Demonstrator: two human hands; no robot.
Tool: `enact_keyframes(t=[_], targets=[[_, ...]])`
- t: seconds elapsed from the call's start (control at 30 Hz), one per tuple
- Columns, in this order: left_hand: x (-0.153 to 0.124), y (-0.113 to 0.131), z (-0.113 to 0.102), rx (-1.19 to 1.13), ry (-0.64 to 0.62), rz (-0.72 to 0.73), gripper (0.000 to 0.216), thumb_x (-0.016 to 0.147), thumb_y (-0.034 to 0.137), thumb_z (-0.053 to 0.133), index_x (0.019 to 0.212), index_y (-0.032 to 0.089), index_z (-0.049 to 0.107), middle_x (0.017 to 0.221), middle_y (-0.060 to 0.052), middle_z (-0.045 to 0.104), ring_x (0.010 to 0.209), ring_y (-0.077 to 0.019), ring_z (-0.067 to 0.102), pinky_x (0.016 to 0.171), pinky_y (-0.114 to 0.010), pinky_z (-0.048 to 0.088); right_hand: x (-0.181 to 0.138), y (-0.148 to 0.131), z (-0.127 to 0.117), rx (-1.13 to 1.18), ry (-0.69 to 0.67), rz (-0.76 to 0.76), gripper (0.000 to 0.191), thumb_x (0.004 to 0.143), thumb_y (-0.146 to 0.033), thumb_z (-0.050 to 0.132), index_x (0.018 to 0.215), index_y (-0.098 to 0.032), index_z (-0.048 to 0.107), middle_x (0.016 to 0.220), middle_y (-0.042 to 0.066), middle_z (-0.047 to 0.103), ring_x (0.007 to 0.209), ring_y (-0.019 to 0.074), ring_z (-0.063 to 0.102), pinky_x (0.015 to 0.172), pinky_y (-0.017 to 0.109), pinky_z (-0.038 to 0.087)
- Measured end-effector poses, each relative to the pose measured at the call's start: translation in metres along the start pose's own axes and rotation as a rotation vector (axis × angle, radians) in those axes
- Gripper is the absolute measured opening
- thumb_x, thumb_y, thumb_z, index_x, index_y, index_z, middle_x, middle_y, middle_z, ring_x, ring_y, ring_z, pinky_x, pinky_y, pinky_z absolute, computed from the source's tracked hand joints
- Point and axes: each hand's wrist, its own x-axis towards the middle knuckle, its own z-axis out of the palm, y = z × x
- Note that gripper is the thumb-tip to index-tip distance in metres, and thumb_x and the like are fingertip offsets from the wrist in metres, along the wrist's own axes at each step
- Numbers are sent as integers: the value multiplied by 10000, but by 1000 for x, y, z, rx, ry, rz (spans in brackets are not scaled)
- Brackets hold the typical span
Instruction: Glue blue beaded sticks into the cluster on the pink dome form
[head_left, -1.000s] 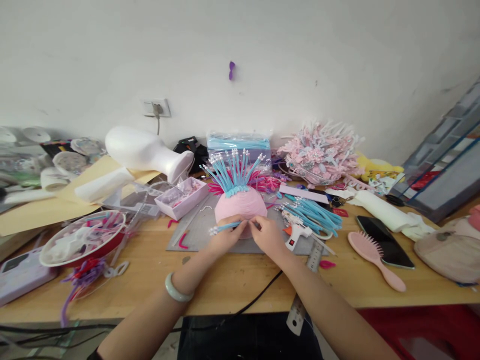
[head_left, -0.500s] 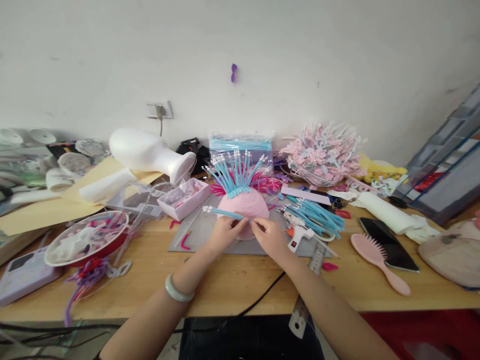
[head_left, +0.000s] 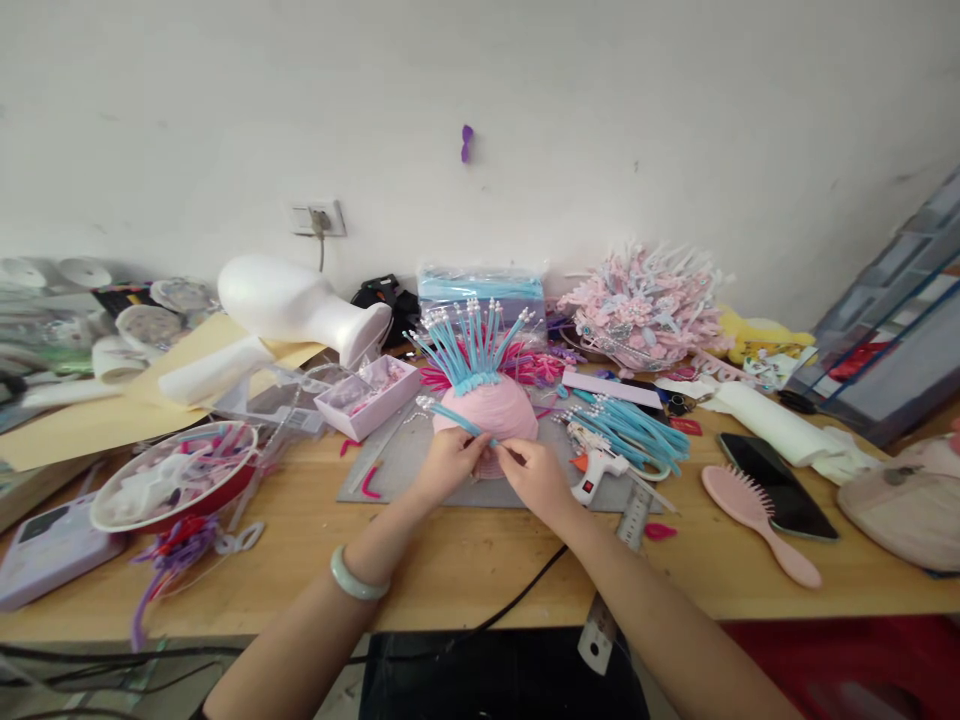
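Observation:
Between my two hands is a blue pipe cleaner stem [head_left: 455, 418] with white beads at its left end. My left hand [head_left: 452, 462] pinches it near its right end, and my right hand [head_left: 534, 476] has its fingertips closed on that same end. Right behind them is a pink dome-shaped form [head_left: 499, 405], its lower part partly covered by my hands. A fan of bead-tipped blue stems [head_left: 472, 345] stands up from the far side of the dome, with magenta stems around it. Everything sits over a grey mat [head_left: 405, 470].
To the right lie a hot glue gun [head_left: 600, 470], more blue stems [head_left: 637, 435], a steel ruler [head_left: 634, 520], a pink hairbrush [head_left: 739, 498] and a phone [head_left: 780, 485]. At left are a lilac box [head_left: 367, 400], a red-and-white bowl [head_left: 236, 490] and a white foam head [head_left: 274, 300].
The beaded end of the held stem has swung slightly up and right, so the stem slants more. My hands remain close together in front of the dome.

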Motion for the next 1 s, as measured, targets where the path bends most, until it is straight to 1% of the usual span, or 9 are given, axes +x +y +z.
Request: enact_keyframes(t=[0.1, 0.23, 0.4, 0.6, 0.77, 0.83, 0.9, 1.0], targets=[[1, -1, -2, 7, 21, 10, 411, 769, 323, 481, 388, 173, 442, 333, 32, 473, 358, -84, 438, 422, -191, 365, 0, 0, 0, -5, -8, 32, 295, 792, -264, 426, 555, -146, 556, 492, -13, 489, 498, 94, 407, 468, 210, 278], [1, -4, -6, 10, 71, 26, 390, 770, 354, 495, 429, 164, 488, 370, 29, 499, 378, -85, 452, 417, -191, 355, 0, 1, -1, 1, -35, 80, 325, 793, -278, 417, 508, -153, 510, 470, -20, 467, 491, 93, 410, 470, 211, 273], [0, -7, -8, 33, 88, 94, 366, 785, 370, 483, 490, 157, 522, 415, 21, 537, 432, -96, 496, 430, -186, 363, 0, 2, -2, 27, -46, 60, 316, 780, -259, 410, 493, -154, 489, 462, -26, 463, 477, 90, 408, 466, 213, 265], [0, -6, -7, 34, 92, 85, 377, 796, 383, 465, 503, 155, 534, 450, 9, 567, 430, -97, 510, 450, -194, 379, -1, 0, -1, 8, -68, 69, 309, 765, -255, 414, 475, -162, 465, 439, -37, 409, 453, 82, 371, 449, 213, 240], [0, -6, -5, 81, 141, 85, 374, 784, 376, 480, 485, 155, 524, 458, 0, 564, 470, -107, 519, 478, -202, 379, -1, -2, 0, 12, -68, 73, 300, 758, -258, 415, 476, -166, 455, 442, -37, 406, 450, 82, 370, 447, 218, 228], [0, -5, -5, 45, 156, 62, 363, 771, 385, 490, 489, 157, 512, 454, 6, 552, 460, -104, 510, 475, -204, 375, -1, -2, -1, 11, -70, 85, 307, 766, -268, 409, 478, -169, 448, 445, -37, 410, 452, 84, 378, 455, 217, 238], [0, -5, -5, -50, 152, 20, 333, 745, 402, 508, 516, 160, 506, 451, 20, 534, 437, -97, 491, 456, -201, 369, -2, -3, -1, 22, -68, 97, 310, 774, -279, 406, 485, -172, 445, 454, -34, 426, 461, 87, 394, 467, 216, 252], [0, -4, -6, -223, 108, -35, 311, 710, 431, 528, 554, 164, 489, 435, 44, 493, 402, -85, 451, 422, -195, 354, -2, -4, -3, 55, -71, 107, 309, 780, -290, 406, 495, -176, 445, 469, -30, 449, 478, 93, 418, 480, 215, 267]])
